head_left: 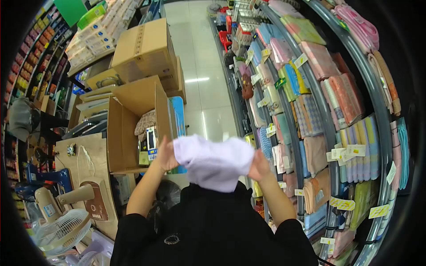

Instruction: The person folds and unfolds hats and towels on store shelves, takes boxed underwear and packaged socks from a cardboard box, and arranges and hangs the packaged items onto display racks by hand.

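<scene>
A pale lavender cloth (213,162) is stretched between my two hands in front of my chest, slightly blurred. My left hand (167,155) grips its left edge, and the right edge is held in my right hand (258,166). Just left of the cloth stands an open cardboard box (122,133) with a patterned cloth bundle (145,123) and small packets inside. Shelves of folded towels (314,157) rise close to the right of my right hand.
A closed cardboard box (144,46) sits farther up the aisle on the left. At the lower left, a desk fan (62,230) lies beside a wooden board (71,170). The tiled floor (199,57) runs between the shelves.
</scene>
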### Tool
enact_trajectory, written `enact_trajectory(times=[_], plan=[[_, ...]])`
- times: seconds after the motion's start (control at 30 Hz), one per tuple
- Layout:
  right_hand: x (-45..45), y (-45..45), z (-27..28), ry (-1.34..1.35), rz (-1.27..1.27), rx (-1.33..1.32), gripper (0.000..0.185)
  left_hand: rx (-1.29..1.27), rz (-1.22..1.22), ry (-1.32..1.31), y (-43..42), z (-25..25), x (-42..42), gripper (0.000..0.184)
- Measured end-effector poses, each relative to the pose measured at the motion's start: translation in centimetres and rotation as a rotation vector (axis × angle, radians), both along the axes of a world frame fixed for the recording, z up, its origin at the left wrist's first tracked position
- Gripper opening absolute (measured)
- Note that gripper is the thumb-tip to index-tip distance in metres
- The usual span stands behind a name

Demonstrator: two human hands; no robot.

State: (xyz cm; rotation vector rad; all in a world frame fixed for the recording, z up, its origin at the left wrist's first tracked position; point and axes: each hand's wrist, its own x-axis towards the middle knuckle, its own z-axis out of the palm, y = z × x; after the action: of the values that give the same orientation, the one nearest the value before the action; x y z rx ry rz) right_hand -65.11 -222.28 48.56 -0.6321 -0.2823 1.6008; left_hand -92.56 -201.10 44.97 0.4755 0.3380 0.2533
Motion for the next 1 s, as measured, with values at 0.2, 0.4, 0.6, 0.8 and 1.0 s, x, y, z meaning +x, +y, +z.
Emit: enact_trajectory(times=[0.2,0.4,0.6,0.8,1.0], plan=[[0.8,1.9,3.0,-0.375,-0.080,-0.123,0.063,0.244,0.067,0.053,0.7,2.3,-0.5,0.090],[0.9,2.5,2.5,-0.398,0.009,-0.073,0.062,0.186,0.000,0.335,0.0,3.6,-2.0,0.058],[0.9,1.7,9.9,-1.584,-0.192,0.339,0.045,1.370,0.075,0.757,-0.9,13.9,-10.8,0.034],[1.5,8.4,0.4,-1.206,-0.322,0.223,0.010,1.713,0.179,0.546,3.0,7.7,-9.0,0.040],[-1.6,13.2,7.1,-1.464,-0.649,0.502,0.011,1.888,0.454,0.452,6.1,12.7,-9.7,0.039]])
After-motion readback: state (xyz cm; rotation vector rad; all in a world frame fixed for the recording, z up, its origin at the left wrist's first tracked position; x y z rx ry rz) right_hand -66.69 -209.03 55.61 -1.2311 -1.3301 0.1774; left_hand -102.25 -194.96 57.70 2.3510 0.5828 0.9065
